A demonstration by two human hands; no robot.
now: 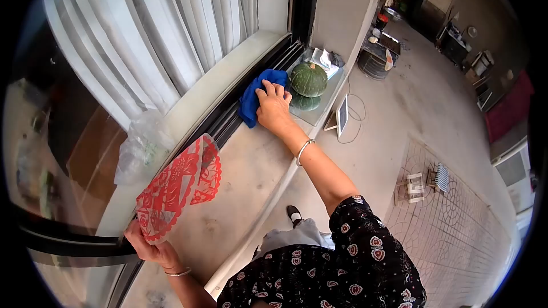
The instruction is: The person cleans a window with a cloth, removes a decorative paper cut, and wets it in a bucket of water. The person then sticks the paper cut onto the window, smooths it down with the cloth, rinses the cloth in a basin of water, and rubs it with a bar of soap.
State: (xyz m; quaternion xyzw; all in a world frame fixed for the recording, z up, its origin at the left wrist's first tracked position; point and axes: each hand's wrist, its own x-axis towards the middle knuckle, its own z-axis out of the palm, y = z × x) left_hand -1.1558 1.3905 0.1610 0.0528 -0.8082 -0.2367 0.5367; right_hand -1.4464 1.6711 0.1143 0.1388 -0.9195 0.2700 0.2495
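Note:
A blue cloth (249, 101) lies bunched over the black window track (227, 118), with my right hand (274, 105) pressing on it, fingers bent into its folds. Just right of the cloth, a green pumpkin (309, 79) rests on a reflective glass sheet (319, 111). At the lower left, my left hand (149, 246) is at the window frame's edge, its fingers closed at the lower end of a red paper-cut decoration (177, 188). That decoration is curled and stands above the pale sill (245, 165). The left fingertips are partly hidden.
White curtains (142, 28) hang behind the window. A clear plastic bag (142, 142) lies on the inner sill. On the floor to the right are a small panel (342, 115) with a cable, a stool (411, 188) and a round black stove (374, 64).

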